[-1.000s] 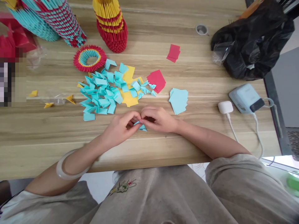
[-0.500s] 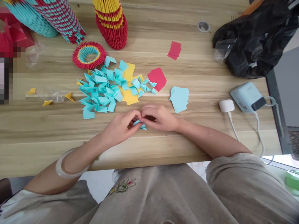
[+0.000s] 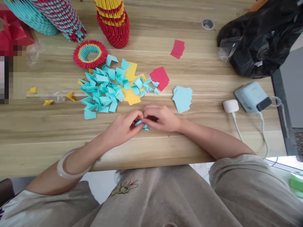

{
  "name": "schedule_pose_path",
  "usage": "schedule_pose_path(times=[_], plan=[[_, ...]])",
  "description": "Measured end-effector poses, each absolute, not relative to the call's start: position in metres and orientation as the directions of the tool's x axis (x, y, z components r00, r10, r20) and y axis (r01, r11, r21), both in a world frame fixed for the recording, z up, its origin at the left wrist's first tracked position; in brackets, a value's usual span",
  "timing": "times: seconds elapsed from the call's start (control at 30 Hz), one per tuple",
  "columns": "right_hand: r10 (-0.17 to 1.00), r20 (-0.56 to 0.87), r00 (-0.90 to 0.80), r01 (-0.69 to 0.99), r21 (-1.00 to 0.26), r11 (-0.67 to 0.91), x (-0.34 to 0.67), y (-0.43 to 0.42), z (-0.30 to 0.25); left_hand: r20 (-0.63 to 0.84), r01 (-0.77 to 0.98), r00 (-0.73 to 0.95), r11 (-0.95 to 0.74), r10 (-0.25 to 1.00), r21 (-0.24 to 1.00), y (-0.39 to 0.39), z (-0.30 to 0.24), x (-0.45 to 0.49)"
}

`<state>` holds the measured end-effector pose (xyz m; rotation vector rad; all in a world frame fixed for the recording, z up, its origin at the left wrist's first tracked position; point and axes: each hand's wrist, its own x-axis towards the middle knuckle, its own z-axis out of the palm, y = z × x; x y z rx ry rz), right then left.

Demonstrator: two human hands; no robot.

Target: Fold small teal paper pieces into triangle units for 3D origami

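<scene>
A small blue folded paper piece (image 3: 145, 127) is pinched between my two hands near the table's front. My left hand (image 3: 124, 127) grips it from the left with thumb and fingers closed. From the right, my right hand (image 3: 162, 119) pinches the same piece, and the fingertips of both hands meet. Fingers hide much of the paper. Beyond my hands lies a heap of folded blue paper pieces (image 3: 103, 90), partly on yellow paper sheets (image 3: 133, 98). Several smaller blue folded triangles (image 3: 143, 93) lie at its right side.
Right of the heap are a blue paper stack (image 3: 182, 99) and red paper sheets (image 3: 160, 78). A red and blue paper ring (image 3: 78, 56) and tall paper models (image 3: 115, 31) stand behind. At right are a black plastic bag (image 3: 251, 44), a pale blue charger (image 3: 252, 96) and cables.
The whole view has shifted very slightly. Both hands keep the same pinch on the blue paper piece, with no clear movement of the fingers.
</scene>
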<state>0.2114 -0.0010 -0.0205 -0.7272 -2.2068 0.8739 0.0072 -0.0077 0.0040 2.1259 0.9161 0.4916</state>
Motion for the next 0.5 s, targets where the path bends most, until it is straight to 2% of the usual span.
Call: schedule_pose_path(times=[0.2,0.5], plan=[[0.685,0.334,-0.648,0.256,-0.751,0.609,0.2120,-0.0010,-0.0210,0.031,0.457,0.667,-0.441,0.744,0.773,-0.0084,0.0043,0.0074],[0.676,0.368,-0.639,0.244,-0.736,0.631,0.2122,-0.0013,-0.0215,0.023,0.472,0.668,-0.446,0.744,0.761,-0.0094,0.0033,0.0069]])
